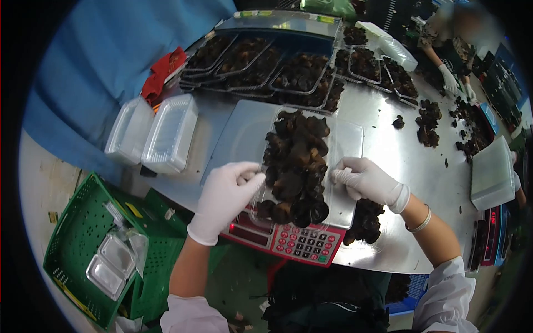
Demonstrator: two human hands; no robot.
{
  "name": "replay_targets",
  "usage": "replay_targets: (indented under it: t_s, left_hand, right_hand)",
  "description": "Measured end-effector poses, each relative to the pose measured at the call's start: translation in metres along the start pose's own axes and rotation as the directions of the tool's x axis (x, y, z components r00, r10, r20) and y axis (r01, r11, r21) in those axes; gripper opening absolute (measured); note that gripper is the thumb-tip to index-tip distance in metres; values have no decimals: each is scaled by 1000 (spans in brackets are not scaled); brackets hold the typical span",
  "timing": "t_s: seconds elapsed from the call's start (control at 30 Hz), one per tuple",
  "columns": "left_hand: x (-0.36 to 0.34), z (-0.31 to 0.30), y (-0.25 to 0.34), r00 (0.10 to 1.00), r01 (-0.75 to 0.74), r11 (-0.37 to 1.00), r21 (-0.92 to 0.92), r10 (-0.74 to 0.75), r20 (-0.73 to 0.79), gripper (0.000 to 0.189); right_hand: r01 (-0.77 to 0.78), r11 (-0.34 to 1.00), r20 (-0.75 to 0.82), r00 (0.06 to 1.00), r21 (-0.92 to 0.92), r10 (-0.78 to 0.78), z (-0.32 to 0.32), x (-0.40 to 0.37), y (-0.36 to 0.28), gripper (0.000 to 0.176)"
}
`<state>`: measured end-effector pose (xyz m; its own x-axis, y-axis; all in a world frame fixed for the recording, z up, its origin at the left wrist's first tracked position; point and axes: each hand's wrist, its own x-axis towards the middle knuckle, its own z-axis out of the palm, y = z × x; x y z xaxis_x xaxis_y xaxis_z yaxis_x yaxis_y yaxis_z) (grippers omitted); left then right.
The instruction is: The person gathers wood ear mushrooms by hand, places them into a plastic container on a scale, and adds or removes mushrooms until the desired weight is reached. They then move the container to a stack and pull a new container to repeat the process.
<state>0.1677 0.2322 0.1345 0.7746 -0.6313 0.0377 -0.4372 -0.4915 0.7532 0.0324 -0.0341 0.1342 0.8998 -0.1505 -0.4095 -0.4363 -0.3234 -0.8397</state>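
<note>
A clear plastic tray (268, 195) heaped with dark wood ear mushrooms (294, 161) sits over the metal pan (345, 208) of a red digital scale (308, 244). Gloved in white, my left hand (227, 194) has its thumb and fingers closed at the tray's left rim. On the opposite side, my right hand (369, 180), also gloved, pinches with bent fingers right at the tray's right edge. More wood ear mushrooms (363, 222) lie on the table just right of the scale, partly hidden by it.
Filled trays (300, 72) line the back of the metal table (400, 166). Stacked clear containers (171, 133) stand at the left, above a green crate (78, 238). Loose mushrooms (428, 122) are scattered right. A co-worker's gloved hand (448, 79) shows at the far right, near another scale (491, 233).
</note>
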Motion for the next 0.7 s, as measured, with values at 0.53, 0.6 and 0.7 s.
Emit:
replay_targets:
  t_s: [0.53, 0.6, 0.7]
  left_hand:
    - [213, -25, 3, 999, 22, 994, -107, -19, 34, 11]
    - [256, -27, -3, 999, 10, 1000, 27, -9, -34, 13]
    - [312, -26, -15, 991, -50, 950, 310, 86, -102, 16]
  right_hand:
    - [162, 986, -230, 962, 38, -149, -81, 146, -50, 27]
    - [180, 983, -267, 946, -40, -184, -100, 185, -60, 31]
    - [162, 977, -360, 911, -137, -202, -113, 238, -69, 34]
